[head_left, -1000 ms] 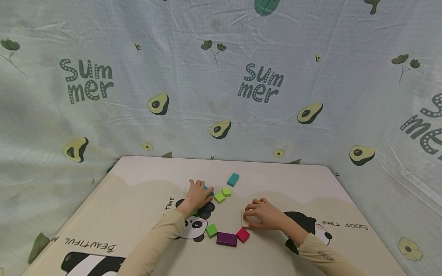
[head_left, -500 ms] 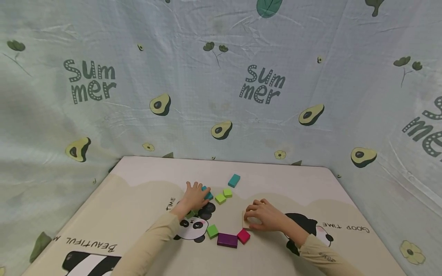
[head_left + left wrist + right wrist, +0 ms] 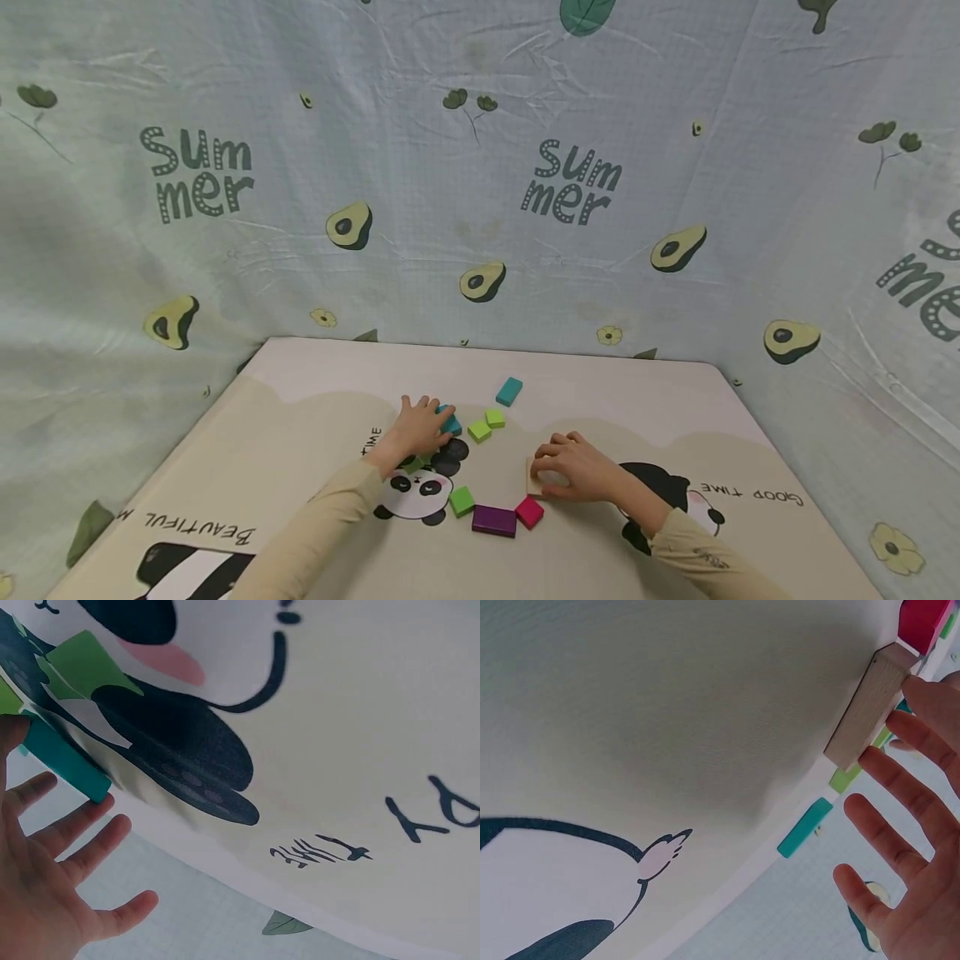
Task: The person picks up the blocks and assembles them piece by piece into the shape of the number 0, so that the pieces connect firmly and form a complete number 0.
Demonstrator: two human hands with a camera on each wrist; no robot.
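In the head view, my left hand (image 3: 420, 427) is over a teal block (image 3: 450, 421) at the table's left-centre. The left wrist view has the thumb at one end of this teal block (image 3: 66, 759) and fingertips at the other, pinching it lengthwise; the little finger sticks out. My right hand (image 3: 576, 468) holds a plain wooden block (image 3: 533, 482), partly hidden by its fingers. From the right wrist, the wooden block (image 3: 871, 705) stands between thumb and fingertips, its end near a magenta block (image 3: 922, 624).
A curve of blocks lies between the hands: green (image 3: 461, 502), purple (image 3: 494, 521) and magenta (image 3: 529, 512). Two lime blocks (image 3: 480, 431) touch near the middle, with another teal block (image 3: 509, 392) farther back. More green (image 3: 413, 466) shows by the left wrist. A printed curtain (image 3: 405, 167) rises behind the table.
My left hand has shifted a little to the left, and the teal block under it has moved slightly the same way. The right hand and the wooden block stay in place.
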